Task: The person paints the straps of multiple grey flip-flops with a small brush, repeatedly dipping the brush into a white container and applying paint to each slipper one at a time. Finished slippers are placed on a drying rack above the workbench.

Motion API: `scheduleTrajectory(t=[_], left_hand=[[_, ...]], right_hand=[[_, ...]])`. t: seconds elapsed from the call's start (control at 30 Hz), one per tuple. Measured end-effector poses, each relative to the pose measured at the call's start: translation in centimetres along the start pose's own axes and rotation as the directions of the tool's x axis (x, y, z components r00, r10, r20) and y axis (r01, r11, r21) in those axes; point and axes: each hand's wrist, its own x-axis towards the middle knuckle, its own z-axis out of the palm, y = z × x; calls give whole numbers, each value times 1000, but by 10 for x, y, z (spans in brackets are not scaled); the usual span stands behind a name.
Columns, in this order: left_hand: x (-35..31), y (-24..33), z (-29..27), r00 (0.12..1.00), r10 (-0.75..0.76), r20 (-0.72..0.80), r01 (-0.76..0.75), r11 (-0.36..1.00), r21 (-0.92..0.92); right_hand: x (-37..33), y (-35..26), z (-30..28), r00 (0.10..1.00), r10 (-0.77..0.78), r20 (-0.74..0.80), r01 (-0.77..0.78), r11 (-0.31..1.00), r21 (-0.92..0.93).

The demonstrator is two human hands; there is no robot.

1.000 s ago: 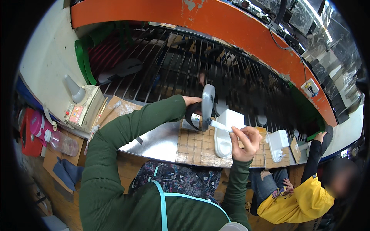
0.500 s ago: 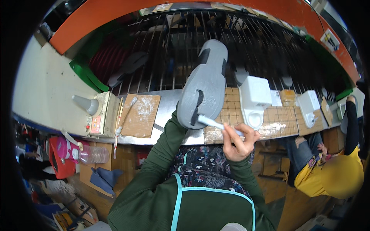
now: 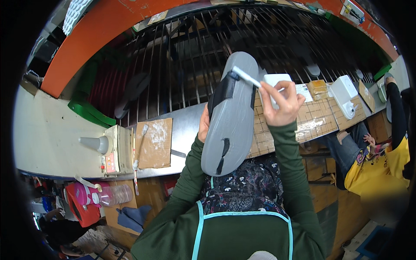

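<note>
My left hand [image 3: 203, 124] grips a long grey sandal sole [image 3: 230, 125] by its left edge; most of the fingers are hidden behind it. Dark strap pieces show at the sole's sides, and a short black strap sits in a slot toward the near end. Between the bent fingers of my right hand [image 3: 281, 104] is a brush [image 3: 247, 77] with a white handle. Its dark tip touches or hovers just over the sole's far left side, near a black strap piece [image 3: 224, 90].
Beyond the bench lies a rack of metal bars [image 3: 182, 65] carrying other soles [image 3: 132, 93]. To the left are a cardboard sheet [image 3: 156, 143] with white smears and a grey cone [image 3: 93, 144]. White containers [image 3: 344, 95] stand right, partly behind my right hand. A person in yellow [image 3: 368, 164] sits farther right.
The brush and my right hand have moved from the sole's near end to its far end. The sole has come nearer to me, and my left fingers now show at its edge.
</note>
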Motion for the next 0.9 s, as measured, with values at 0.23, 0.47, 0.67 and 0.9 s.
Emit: scheduleTrajectory(t=[0.23,0.47,0.67,0.9], left_hand=[[-55,22,2,896,-240,-374,255,967,-11],[15,43,-58,908,-14,-419,-125,945,-304],[98,55,-106,632,39,-774,-212,969,-125],[132,26,-158,171,-116,-978,9,993,-116]], right_hand=[[-41,-38,-17,991,-91,95,86,995,53],[-86,27,-41,798,110,592,-554,-252,793],[-133,71,-33,793,128,596,-413,-606,680],[-155,113,-36,809,87,581,-348,-725,594]])
